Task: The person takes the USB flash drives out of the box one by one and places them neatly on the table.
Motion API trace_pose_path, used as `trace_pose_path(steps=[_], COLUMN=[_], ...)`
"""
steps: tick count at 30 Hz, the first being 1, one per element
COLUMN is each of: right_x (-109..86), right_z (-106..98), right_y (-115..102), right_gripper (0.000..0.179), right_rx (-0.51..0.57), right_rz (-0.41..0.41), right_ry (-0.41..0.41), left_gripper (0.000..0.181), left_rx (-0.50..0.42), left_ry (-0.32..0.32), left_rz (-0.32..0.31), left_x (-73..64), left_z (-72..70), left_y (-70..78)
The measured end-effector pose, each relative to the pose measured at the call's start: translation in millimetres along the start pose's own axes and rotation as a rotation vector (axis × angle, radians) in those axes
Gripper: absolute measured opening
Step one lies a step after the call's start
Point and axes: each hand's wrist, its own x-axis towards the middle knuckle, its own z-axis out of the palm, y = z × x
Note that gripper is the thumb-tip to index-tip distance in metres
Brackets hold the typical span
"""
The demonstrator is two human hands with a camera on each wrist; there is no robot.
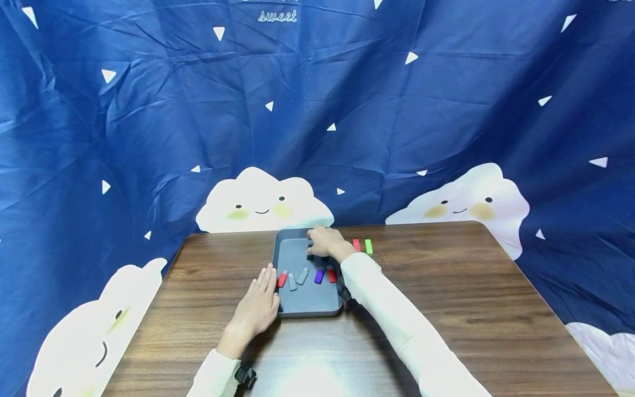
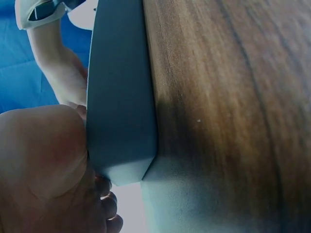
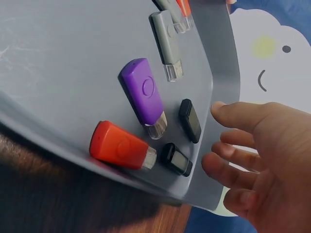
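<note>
A grey tray (image 1: 307, 303) holds several USB flash drives. My left hand (image 1: 259, 300) lies with straight fingers along the tray's left side; in the left wrist view its palm side meets the tray wall (image 2: 121, 92). Over the tray's far right part is my right hand (image 1: 327, 242). The right wrist view shows its fingers spread and loosely bent, holding nothing. Closest to them lie two black flash drives (image 3: 190, 121). Nearby are a purple flash drive (image 3: 143, 92), a red flash drive (image 3: 119, 145) and a grey one (image 3: 166, 39). Another red drive (image 1: 283, 279) lies at the tray's left.
To the right of the tray, on the wooden table (image 1: 446, 286), lie a red flash drive (image 1: 356, 245) and a green flash drive (image 1: 369, 246). A blue curtain (image 1: 317, 110) with white clouds and triangles hangs behind the table.
</note>
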Motion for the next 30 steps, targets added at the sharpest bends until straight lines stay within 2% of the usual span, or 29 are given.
trace_pose_path(steps=[4, 11, 18, 24, 30], right_x=[-2.0, -0.5, 0.1, 0.6, 0.2], right_z=[0.5, 4.0, 6.3, 8.9, 11.8], right_y=[-1.7, -2.9, -4.6, -5.0, -3.1], right_gripper=[0.049, 0.049, 0.050, 0.040, 0.039], right_rx=[0.005, -0.013, -0.052, -0.066, -0.074], right_rz=[-0.002, 0.001, -0.016, -0.011, -0.007], right_ry=[-0.010, -0.013, -0.028, -0.022, -0.019], left_gripper=[0.061, 0.061, 0.061, 0.061, 0.061], left_rx=[0.013, 0.015, 0.050, 0.031, 0.025], left_ry=[-0.021, 0.008, -0.035, -0.015, -0.010], left_rz=[-0.020, 0.003, -0.015, -0.001, 0.006], left_x=[0.4, 0.6, 2.6, 2.7, 1.8], left_z=[-0.5, 4.4, -0.2, -0.1, 0.6], left_y=[-0.1, -4.1, -1.0, -0.6, -1.4])
